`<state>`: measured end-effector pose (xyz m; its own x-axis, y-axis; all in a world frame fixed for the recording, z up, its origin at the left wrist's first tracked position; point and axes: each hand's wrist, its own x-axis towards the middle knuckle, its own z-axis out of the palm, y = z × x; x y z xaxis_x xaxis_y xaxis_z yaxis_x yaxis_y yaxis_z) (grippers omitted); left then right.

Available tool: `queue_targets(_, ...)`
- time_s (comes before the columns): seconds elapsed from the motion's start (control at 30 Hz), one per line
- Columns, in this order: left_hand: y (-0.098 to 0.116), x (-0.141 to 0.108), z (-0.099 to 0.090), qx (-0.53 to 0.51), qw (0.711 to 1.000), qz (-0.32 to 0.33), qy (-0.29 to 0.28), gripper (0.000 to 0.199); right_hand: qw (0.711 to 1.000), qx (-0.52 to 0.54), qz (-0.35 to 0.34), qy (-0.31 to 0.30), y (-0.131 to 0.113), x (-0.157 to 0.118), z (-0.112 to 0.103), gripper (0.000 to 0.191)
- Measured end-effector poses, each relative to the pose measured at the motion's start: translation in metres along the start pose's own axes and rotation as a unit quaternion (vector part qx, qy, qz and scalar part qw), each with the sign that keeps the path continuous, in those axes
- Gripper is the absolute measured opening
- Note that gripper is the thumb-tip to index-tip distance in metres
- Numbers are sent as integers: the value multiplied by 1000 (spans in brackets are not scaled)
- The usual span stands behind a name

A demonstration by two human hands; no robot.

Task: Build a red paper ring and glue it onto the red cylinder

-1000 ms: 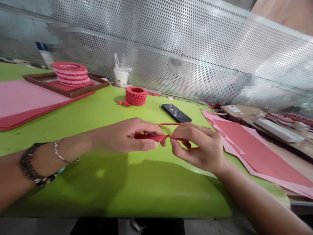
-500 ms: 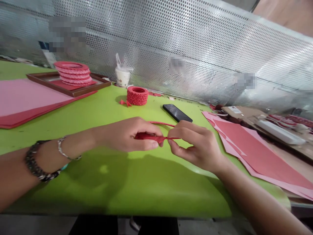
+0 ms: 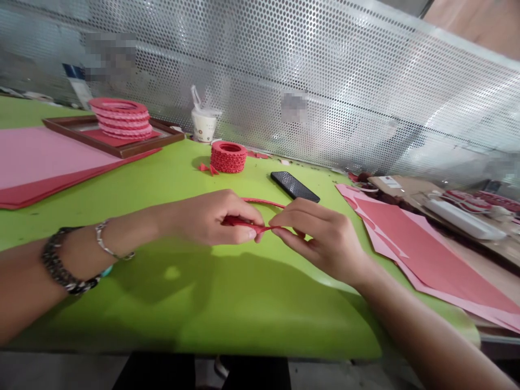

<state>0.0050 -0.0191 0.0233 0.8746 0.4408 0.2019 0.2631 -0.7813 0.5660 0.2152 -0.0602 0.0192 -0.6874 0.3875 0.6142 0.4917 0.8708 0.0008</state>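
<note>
Between both hands, above the green tabletop (image 3: 244, 309), is a red paper ring (image 3: 262, 201) seen nearly edge-on. My left hand (image 3: 217, 216) is closed around its left part, thumb and fingers pressing the red paper. At its near edge my right hand (image 3: 325, 233) pinches the paper between thumb and fingertips, close to the left fingertips. The palms hide much of the ring. Beyond my hands stands a stack of red paper rings (image 3: 228, 161) with jagged sides, and small red scraps (image 3: 213, 170) lie beside it.
Red and pink rings (image 3: 122, 122) are piled on a brown-framed tray (image 3: 65, 130). Pink paper sheets (image 3: 49, 157) lie left, red sheets (image 3: 439, 254) right. A black phone (image 3: 294, 186) and a white cup (image 3: 203, 127) sit near the perforated metal screen (image 3: 252, 70).
My right hand has shifted slightly left, and its fingertips are now closer to my left fingertips. Less red paper shows between the two hands.
</note>
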Motion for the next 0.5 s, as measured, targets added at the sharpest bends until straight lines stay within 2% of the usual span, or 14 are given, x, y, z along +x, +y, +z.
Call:
queue_targets(0.33,-7,0,1,-1,1000,16,14,18,996,-87,-28,-7,-3,-2,-2,19)
queue_targets(0.5,-2,1,2,23,1000,10,8,16,996,-83,3,-35,-7,-1,2,20)
